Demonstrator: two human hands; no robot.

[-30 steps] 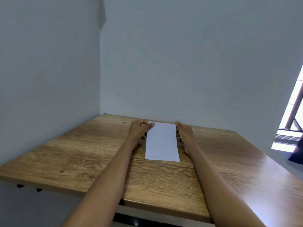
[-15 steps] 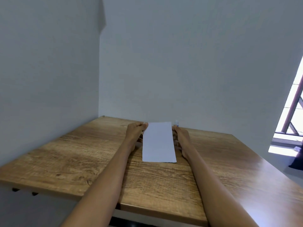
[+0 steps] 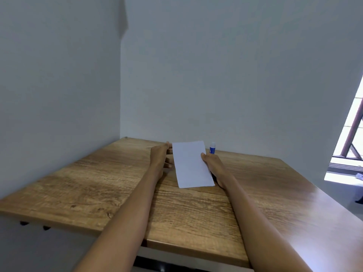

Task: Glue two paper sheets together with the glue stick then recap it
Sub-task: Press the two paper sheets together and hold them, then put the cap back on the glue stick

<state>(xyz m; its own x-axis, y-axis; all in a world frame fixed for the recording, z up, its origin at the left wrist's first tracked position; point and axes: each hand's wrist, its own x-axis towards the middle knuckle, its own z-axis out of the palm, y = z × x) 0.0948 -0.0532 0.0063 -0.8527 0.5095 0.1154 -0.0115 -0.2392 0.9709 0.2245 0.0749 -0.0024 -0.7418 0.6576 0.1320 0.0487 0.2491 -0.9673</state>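
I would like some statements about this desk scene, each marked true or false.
1. The glue stick stands upright near the wall. True.
2. The left hand holds the glue stick. False: it touches the paper's left edge.
3. The paper is white. True.
4. The table is glass. False: it is wood-grained.
5. The right hand is at the paper's right edge. True.

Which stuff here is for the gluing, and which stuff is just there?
For the gluing:
- white paper, held at its edges by the left hand and right hand
- glue stick, standing capped behind the paper

Just there:
- wooden table
- grey walls
- window
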